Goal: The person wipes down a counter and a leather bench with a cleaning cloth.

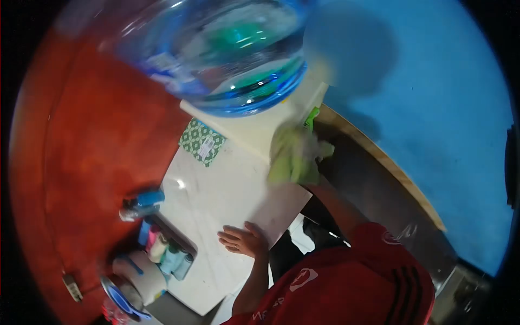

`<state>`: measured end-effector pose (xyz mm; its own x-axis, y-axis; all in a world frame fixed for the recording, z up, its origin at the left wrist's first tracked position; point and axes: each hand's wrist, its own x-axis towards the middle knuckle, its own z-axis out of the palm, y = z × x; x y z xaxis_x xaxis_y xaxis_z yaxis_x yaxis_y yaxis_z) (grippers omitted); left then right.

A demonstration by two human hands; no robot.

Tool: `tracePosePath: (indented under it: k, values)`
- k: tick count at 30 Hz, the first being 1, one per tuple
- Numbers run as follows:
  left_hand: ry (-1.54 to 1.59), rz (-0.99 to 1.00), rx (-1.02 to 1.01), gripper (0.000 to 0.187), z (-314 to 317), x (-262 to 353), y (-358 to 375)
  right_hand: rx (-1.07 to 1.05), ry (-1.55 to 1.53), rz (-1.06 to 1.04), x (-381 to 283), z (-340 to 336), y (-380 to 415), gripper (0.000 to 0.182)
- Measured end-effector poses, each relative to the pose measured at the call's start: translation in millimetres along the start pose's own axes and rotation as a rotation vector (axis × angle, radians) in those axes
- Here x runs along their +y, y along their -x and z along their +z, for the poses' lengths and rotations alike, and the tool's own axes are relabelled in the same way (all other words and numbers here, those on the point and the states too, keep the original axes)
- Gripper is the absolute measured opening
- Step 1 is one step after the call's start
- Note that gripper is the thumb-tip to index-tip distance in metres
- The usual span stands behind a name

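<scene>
My left hand (242, 240) lies flat on the white marbled tabletop (211, 200), fingers apart and holding nothing. Blurred by motion, my right hand (307, 151) is closed around a yellow-green cloth (292, 162) at the tabletop's right edge; the cloth hides most of its fingers. A bright green object (312, 117) shows just above that hand, beside a raised cream-coloured panel (249, 132). On the tabletop's upper left corner sits a green-and-white patterned square (201, 142) with a pale label.
A large clear blue plastic item (244, 59) fills the top, close to the camera. Bottles and containers (168, 252) stand along the table's left side, near a white cylindrical container (141, 279). A wooden-edged dark surface (374, 179) runs along the right.
</scene>
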<state>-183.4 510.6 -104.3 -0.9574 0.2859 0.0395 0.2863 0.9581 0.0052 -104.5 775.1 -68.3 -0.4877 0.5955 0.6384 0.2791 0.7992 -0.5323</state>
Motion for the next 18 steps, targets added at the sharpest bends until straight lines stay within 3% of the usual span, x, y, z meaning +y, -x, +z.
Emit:
tracePosePath:
  k: [3,6,10,13,16,17,18]
  values:
    - [-0.021,0.002,-0.019,0.077,3,3,0,0.417,-0.311,0.468,27,32,-24,0.056]
    - [-0.086,0.006,-0.043,0.078,9,-9,3,0.63,-0.665,0.84,86,30,-53,0.057]
    - [-0.102,0.041,-0.005,0.077,11,-7,2,0.576,-1.007,1.197,158,16,-69,0.058]
    - [-0.056,-0.021,-0.103,0.079,4,-2,1,0.277,-0.94,1.486,187,5,-58,0.065]
    - [-0.043,-0.004,-0.099,0.081,10,-9,1,0.524,-1.753,1.097,305,99,77,0.058]
    - [-0.019,-0.029,-0.12,0.082,6,-3,2,0.467,-1.2,1.182,258,92,50,0.059]
    - [-0.022,-0.027,-0.109,0.082,6,2,1,0.471,-1.212,1.179,239,89,52,0.059]
